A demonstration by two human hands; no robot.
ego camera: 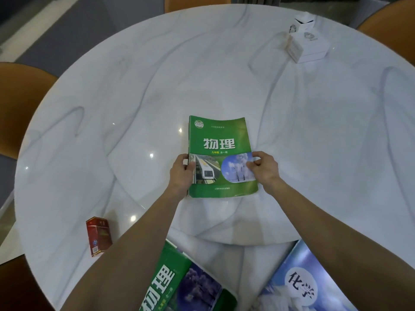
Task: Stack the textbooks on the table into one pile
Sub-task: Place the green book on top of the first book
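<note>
Nearest, below the forearms, a second green book (179, 286) and a blue book (314, 286) lie apart, unstacked. Ahead, the left hand (182, 170) and right hand (263, 168) each pinch a side edge of the green book (221, 153) lying flat on the surface (134, 97). This looks like starting the pile; next, fetch the near books onto it. Left of the hands stands a red box (98, 236); far right, a white box (307, 41); orange chairs (20, 104) ring the surface.

light: dim, cool | glare: small spots on table (134, 86) | edges: fisheye-bent, soft
</note>
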